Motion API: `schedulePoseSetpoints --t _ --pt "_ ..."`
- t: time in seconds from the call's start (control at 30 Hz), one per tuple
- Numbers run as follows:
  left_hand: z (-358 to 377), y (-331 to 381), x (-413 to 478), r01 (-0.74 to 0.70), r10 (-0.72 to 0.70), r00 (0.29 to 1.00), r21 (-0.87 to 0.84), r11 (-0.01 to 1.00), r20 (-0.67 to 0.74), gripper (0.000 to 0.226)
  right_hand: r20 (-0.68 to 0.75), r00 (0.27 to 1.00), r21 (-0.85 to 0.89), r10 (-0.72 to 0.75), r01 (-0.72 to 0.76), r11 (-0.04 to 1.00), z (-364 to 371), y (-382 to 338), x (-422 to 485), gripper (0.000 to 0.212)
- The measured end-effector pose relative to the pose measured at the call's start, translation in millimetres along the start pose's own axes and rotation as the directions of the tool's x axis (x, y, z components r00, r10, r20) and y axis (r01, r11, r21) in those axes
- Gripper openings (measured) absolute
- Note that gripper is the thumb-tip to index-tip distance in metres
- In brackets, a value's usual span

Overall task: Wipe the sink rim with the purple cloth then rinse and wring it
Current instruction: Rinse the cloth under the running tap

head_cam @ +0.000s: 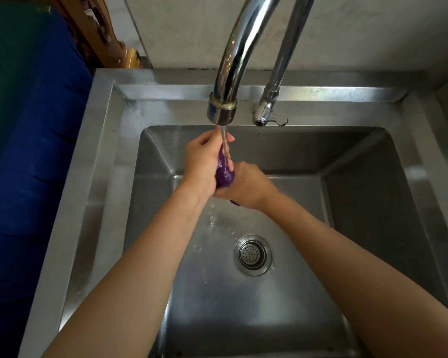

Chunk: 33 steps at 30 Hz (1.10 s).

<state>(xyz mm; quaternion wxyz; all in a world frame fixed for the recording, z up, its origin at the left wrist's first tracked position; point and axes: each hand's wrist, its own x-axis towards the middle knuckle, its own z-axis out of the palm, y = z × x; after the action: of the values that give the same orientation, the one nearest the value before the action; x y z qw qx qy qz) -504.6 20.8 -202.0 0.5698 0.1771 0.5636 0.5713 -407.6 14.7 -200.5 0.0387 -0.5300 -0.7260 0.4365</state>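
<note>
Water (225, 140) falls from the spout (222, 109) straight on the cloth (224, 174), which is rolled into a short thick twist and held over the back half of the basin (373, 202), a little left of its middle. The left hand (203, 161) has its fingers curled round the upper end of the cloth, just under the spout mouth. The right hand (245, 188) grips the lower end, and a small purple tail shows under its wrist. The two hands touch each other around the cloth.

I judge the step to be rinsing, with wringing close. Several things can go wrong:

- **Splashing:** the stream hits the knuckles and the tight roll, so drops may fly over the back edge or on the rim (101, 164), which would then be wet again.
- **Re-soaking:** if the twisting is done under the running water, the cloth fills again and the wringing gives nothing.
- **Slipping:** wet fingers on a wet roll can slip, and the cloth would then drop near the drain (252, 255).
- **Knocking the spout:** the left hand is very near the spout mouth, and a hard turn upward can knock it.

For room, the tight side is above and behind. The spout hangs just over the hands, and the second tap (267, 109) stands just beside it at the back edge. Toward the front edge and the right wall the basin is wide and deep, so the hands can come down and forward, out of the stream, and twist there. The left wall is nearer than the right one, but the elbows are well apart from both.
</note>
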Motion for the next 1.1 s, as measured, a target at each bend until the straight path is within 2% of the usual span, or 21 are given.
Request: schedulePoseSetpoints --t 0.1,0.2,0.27,0.3,0.37,0.4,0.5,0.6,0.63,0.7,0.8,0.93,1.1 --pt "5 -5 0 -0.008 0.008 0.996 0.002 1.0 -0.084 0.035 -0.132 0.991 -0.137 0.016 -0.034 0.99 7 0 -6 0.03" --pt "5 -9 -1 0.038 -0.049 0.978 -0.058 0.998 -0.202 0.037 -0.228 0.971 -0.306 -0.078 0.005 0.952 16 3 -9 0.034" --pt "5 -10 -2 0.067 -0.096 0.966 -0.126 0.99 -0.239 0.034 -0.249 0.964 -0.34 -0.094 0.004 0.94 18 10 -6 0.039" --pt "5 -11 -3 0.068 -0.105 0.968 -0.165 0.984 -0.228 0.029 -0.236 0.969 -0.268 -0.067 0.001 0.963 16 15 -3 0.041" --pt "2 -10 -6 0.072 -0.107 0.983 -0.227 0.971 -0.147 0.014 -0.15 0.988 0.078 0.017 -0.006 0.997 11 22 -1 0.047" --pt "-1 -9 -6 0.078 -0.101 0.991 -0.234 0.969 -0.092 0.007 -0.102 0.994 0.243 0.044 -0.018 0.97 7 26 -1 0.053" --pt "-12 -8 -4 0.147 -0.147 0.989 -0.111 0.983 0.01 0.015 -0.017 0.998 0.547 0.054 -0.036 0.836 -1 35 -9 0.062" --pt "-18 -8 -6 0.253 -0.25 0.966 -0.027 0.967 0.069 0.012 -0.034 0.99 0.746 0.136 -0.065 0.663 -6 42 -13 0.046" --pt "-19 -9 -7 0.27 -0.268 0.961 -0.023 0.963 0.065 0.01 -0.033 0.982 0.756 0.188 -0.098 0.647 -9 45 -13 0.045" --pt "-19 -11 -7 0.28 -0.279 0.959 -0.03 0.96 0.043 0.009 -0.079 0.954 0.696 0.289 -0.154 0.701 -19 49 -10 0.057" --pt "-19 -15 -8 0.274 -0.272 0.961 -0.031 0.961 0.055 0.012 -0.179 0.92 0.731 0.349 -0.113 0.673 -45 44 -3 0.064" --pt "-14 -18 -13 0.27 -0.265 0.96 -0.047 0.962 0.093 0.01 -0.213 0.916 0.716 0.339 -0.089 0.692 -73 24 9 0.046" --pt "-9 -18 -17 0.249 -0.242 0.963 -0.05 0.967 0.116 0.005 -0.15 0.945 0.692 0.291 -0.11 0.713 -83 14 23 0.025"
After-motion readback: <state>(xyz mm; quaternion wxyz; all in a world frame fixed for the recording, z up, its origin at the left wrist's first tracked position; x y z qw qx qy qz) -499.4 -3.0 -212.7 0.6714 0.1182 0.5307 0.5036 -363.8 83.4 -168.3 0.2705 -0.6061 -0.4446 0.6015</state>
